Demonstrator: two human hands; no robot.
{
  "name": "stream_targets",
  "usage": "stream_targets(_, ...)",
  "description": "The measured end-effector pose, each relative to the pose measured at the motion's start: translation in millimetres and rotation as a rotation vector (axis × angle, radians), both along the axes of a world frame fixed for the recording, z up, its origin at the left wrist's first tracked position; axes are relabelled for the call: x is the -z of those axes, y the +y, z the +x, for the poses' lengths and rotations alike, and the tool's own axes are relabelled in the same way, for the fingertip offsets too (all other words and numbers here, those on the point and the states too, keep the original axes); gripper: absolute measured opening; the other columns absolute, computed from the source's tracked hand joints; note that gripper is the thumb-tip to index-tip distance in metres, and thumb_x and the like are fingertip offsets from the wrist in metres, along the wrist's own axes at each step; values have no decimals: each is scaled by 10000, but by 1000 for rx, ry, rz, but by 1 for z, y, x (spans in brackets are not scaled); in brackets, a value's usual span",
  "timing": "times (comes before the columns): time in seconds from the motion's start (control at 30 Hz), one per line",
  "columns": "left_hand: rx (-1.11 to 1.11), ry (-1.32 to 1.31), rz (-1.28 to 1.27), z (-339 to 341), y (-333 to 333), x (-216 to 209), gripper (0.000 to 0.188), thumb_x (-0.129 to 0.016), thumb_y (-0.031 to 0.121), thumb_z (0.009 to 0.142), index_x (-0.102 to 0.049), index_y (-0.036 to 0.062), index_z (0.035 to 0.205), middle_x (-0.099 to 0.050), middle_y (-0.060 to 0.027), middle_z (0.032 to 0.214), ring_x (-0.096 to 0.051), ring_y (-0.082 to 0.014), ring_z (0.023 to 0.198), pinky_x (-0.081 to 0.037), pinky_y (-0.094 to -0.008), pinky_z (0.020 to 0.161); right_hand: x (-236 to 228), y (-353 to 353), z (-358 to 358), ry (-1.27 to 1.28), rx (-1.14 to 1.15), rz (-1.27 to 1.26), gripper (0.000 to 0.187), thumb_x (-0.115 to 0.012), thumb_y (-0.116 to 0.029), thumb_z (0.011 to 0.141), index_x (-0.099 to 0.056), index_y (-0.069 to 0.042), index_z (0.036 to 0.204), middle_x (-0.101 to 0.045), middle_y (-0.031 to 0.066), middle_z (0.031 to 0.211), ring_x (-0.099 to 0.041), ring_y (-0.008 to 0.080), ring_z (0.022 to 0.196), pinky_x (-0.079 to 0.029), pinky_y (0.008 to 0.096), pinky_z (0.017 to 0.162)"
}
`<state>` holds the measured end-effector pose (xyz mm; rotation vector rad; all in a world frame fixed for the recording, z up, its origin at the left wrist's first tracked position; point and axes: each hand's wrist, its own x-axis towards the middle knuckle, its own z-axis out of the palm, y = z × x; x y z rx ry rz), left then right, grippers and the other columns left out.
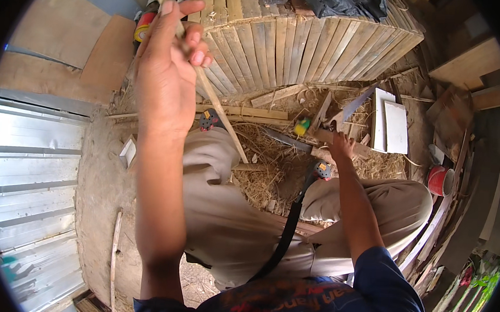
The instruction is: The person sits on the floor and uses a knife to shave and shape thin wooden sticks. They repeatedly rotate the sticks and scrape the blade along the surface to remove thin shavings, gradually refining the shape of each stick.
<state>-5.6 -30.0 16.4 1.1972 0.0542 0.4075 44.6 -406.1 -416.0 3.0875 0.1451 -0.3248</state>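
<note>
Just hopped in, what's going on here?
A person's left hand, raised, holds a long thin wooden strip that slants down, its lower end seen against the shavings on the ground. The right hand is down at a short piece of wood; whether it grips it isn't clear. A long dark blade lies just left of that hand. Beyond stands a slatted wooden structure with black plastic on top.

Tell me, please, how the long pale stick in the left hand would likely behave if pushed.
The stick is probably fairly stiff, since it runs nearly straight past the left hand. Being slender, it looks light, though its length may let the far end swing.
</note>
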Motion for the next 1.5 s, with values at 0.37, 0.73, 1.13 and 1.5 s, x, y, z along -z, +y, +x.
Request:
stream_targets(0.37, -46, 32, 18, -2, 11, 8, 425, -511, 386, 1021, -588, -14, 1141, -433, -1, 779, -372, -100, 693, -333, -259, 673, 1, 45, -22, 208, -34, 252, 440, -583, -217, 886, -515, -73, 1297, -540, 173, 1311, -477, 350, 1289, -366, 475, 1070)
stream_targets(0.73, -125, 42, -38, 0, 36, 24, 414, -540, 365, 1019, -594, 4, 1213, -476, 9, 880, -425, -110, 794, -365, -271, 742, 24, 45, -41, 199, 72, -52, 402, -598, -207, 887, -563, -78, 1266, -516, 161, 1329, -529, 321, 1239, -350, 555, 1050)
stream_targets(1.13, -173, 31, -13, 1, 28, 25, 316, -653, 284, 972, -671, -2, 1103, -576, -17, 845, -546, -131, 738, -461, -296, 687, 7, 26, -19, 499, 123, 108, 806, -781, -372, 770, -438, -40, 1419, -396, 213, 1490, -412, 387, 1376, -274, 565, 1153)
stream_targets(1.5, -213, 35, 112, 7, 18, 23, 302, -600, 283, 1004, -666, -3, 1075, -556, 6, 831, -474, -73, 693, -405, -238, 647, 8, 20, -11, 563, -88, 39, 568, -792, -292, 639, -680, 33, 1092, -669, 253, 1131, -655, 355, 1087, -535, 470, 921)
